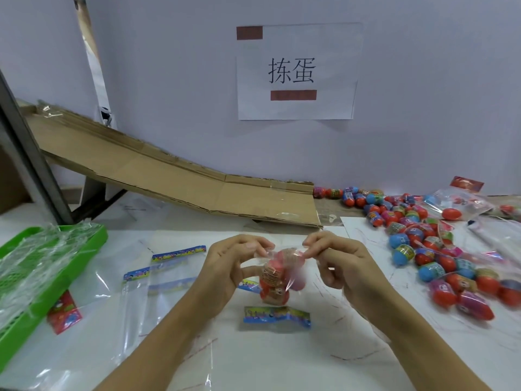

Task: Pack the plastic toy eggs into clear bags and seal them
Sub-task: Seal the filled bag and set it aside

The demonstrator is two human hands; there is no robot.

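Both hands (284, 266) pinching egg bag (277, 280)

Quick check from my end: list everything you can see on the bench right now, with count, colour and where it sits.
filled bag: one, clear, red eggs inside, held above table centre
loose eggs: a large pile, red, blue, pink, table right
empty bags: several, clear with blue printed strips, left of centre
green tray: one, left edge, clear plastic piled in it
cardboard ramp: one, brown, slopes down from back left
paper sign: one, white, on the wall
left hand: pinches the bag's top
right hand: pinches the bag's top
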